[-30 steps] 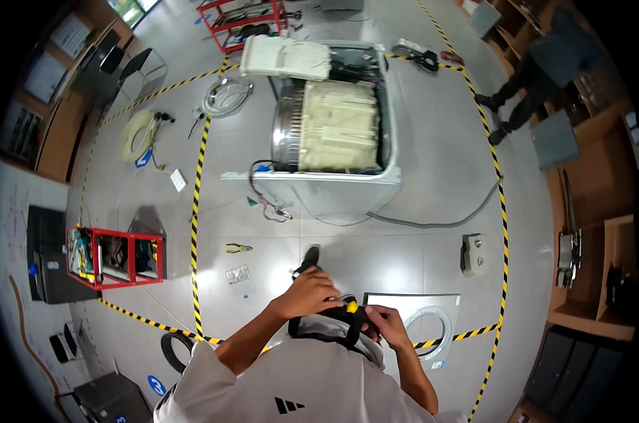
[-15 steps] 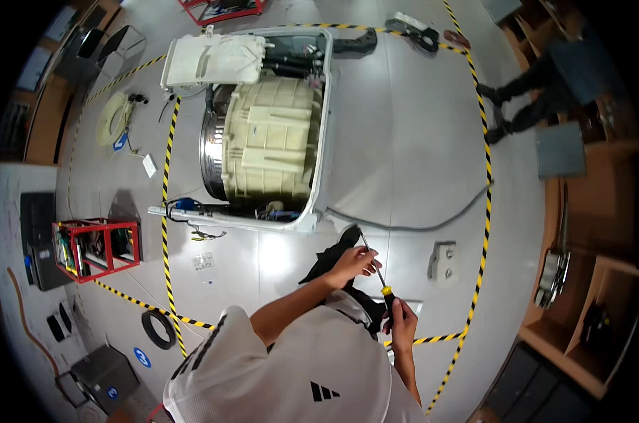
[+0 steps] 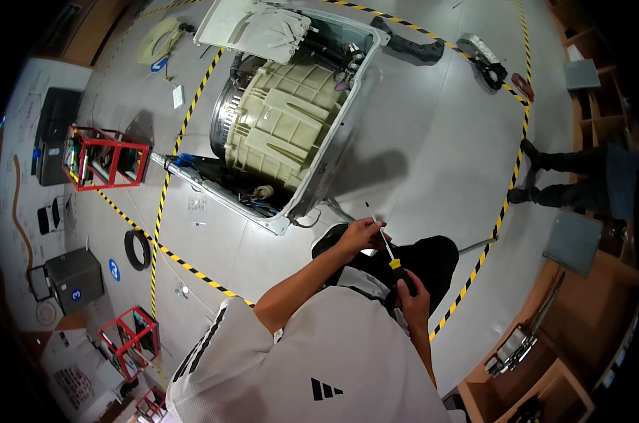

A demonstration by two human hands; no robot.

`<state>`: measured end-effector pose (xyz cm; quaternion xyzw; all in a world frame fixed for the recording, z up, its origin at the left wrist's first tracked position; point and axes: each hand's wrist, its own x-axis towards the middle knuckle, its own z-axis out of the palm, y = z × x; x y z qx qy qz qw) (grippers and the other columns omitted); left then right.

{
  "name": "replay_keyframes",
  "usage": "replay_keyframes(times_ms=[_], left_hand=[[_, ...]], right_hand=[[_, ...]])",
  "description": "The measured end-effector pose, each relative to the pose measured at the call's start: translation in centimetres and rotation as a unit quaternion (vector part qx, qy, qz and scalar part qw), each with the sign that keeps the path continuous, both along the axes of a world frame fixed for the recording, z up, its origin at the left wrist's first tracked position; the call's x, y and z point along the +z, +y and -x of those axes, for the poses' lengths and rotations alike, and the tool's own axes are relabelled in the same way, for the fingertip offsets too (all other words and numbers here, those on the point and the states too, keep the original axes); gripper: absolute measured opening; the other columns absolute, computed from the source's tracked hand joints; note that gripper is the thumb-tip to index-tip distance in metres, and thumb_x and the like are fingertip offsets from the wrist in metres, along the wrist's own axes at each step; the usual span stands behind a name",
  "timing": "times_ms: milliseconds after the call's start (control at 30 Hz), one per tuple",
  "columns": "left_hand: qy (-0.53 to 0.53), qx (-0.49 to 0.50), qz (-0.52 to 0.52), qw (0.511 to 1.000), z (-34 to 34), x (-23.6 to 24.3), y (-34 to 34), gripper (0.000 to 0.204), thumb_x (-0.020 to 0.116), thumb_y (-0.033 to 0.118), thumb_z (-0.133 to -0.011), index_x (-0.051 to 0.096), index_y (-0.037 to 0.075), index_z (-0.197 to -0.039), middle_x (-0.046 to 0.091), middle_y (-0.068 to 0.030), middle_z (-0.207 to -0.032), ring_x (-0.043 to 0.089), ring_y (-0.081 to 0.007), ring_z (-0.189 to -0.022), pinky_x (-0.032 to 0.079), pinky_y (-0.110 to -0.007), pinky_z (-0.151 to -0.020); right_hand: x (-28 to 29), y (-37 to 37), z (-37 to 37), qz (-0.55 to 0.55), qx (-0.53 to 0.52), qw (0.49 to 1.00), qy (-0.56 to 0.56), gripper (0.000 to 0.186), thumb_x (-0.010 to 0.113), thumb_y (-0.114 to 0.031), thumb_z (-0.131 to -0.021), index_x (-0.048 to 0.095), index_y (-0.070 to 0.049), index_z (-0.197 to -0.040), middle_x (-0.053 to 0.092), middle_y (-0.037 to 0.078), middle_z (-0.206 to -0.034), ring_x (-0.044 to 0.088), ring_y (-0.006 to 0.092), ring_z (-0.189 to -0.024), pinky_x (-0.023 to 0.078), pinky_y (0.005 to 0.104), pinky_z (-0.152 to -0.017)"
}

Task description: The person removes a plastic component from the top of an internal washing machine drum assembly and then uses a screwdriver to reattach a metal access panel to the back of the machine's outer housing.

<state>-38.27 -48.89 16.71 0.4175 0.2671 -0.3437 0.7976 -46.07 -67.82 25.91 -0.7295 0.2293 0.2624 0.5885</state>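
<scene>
My right hand (image 3: 413, 297) is closed around the black and yellow handle of a screwdriver (image 3: 395, 266). My left hand (image 3: 360, 236) pinches its metal shaft, and the tip sticks out beyond the fingers, pointing up and away from me. Ahead and to the left lies an opened washing machine (image 3: 333, 151) on its side. Inside its grey casing sits a cream plastic tub (image 3: 281, 127) with a shiny metal drum rim at its left. A white panel (image 3: 252, 29) rests at the far end of the casing. The screwdriver tip is apart from the machine.
Black and yellow tape (image 3: 511, 176) marks the grey floor. Red tool racks (image 3: 108, 158) and a black rubber ring (image 3: 137, 250) are on the left. A person's legs (image 3: 569, 173) stand at the right, near wooden shelves (image 3: 566, 331). A grey hose (image 3: 340, 211) lies beside the machine.
My view has turned, so the machine now appears tilted and the left-side racks sit higher. My bent knee now shows beside the screwdriver. Both hands keep their hold on it.
</scene>
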Motion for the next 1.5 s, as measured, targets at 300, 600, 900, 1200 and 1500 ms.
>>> replay_keyframes(times_ms=[300,600,900,1200,1500], left_hand=[[-0.005,0.164,-0.014,0.986,-4.0,-5.5,-7.3,0.042,0.042,0.026,-0.095,0.039,-0.002,-0.126,0.062,-0.0137,-0.100,0.058,-0.0186,-0.087,0.046,-0.033,-0.082],[0.188,0.330,-0.057,0.923,-6.6,-9.6,-17.8,0.028,0.042,0.023,-0.095,0.044,0.003,-0.114,0.059,-0.0160,-0.107,0.059,-0.0249,-0.091,0.047,-0.038,-0.084],[0.168,0.364,-0.125,0.908,-7.4,-28.4,-13.6,0.029,0.046,0.021,-0.094,0.045,0.001,-0.115,0.057,-0.0137,-0.096,0.060,-0.0257,-0.086,0.049,-0.036,-0.080],[0.068,0.415,-0.202,0.885,-6.2,-49.7,-5.9,0.034,0.052,0.029,-0.091,0.049,0.002,-0.111,0.061,-0.0132,-0.091,0.062,-0.0219,-0.080,0.050,-0.032,-0.073],[-0.056,0.405,-0.213,0.888,-11.1,-59.1,-4.4,0.033,0.049,0.025,-0.093,0.048,-0.002,-0.112,0.062,-0.0139,-0.089,0.062,-0.0206,-0.076,0.051,-0.033,-0.071]], right_hand=[[-6.2,-11.2,-12.1,-0.189,0.070,0.962,0.184,0.037,0.057,-0.025,-0.088,0.053,-0.002,-0.116,0.056,0.001,-0.079,0.040,0.0035,-0.048,0.030,0.0169,-0.043],[-15.1,-19.5,-20.6,-0.231,0.181,0.903,0.313,0.039,0.053,-0.024,-0.090,0.048,-0.001,-0.121,0.054,0.003,-0.069,0.037,0.0024,-0.043,0.025,0.0173,-0.039],[-37.4,-15.6,-19.8,-0.141,0.333,0.923,0.131,0.043,0.059,-0.031,-0.084,0.054,-0.001,-0.115,0.062,0.010,-0.081,0.059,0.0181,-0.074,0.045,0.0275,-0.069],[-57.4,-5.0,-19.4,-0.187,0.243,0.927,0.218,0.042,0.060,-0.035,-0.085,0.055,-0.005,-0.115,0.052,-0.001,-0.066,0.035,0.0032,-0.042,0.024,0.0194,-0.038],[-66.6,-3.2,-22.4,-0.195,0.203,0.951,0.128,0.043,0.060,-0.035,-0.085,0.056,-0.002,-0.113,0.050,0.000,-0.064,0.030,0.0022,-0.040,0.019,0.0195,-0.037]])
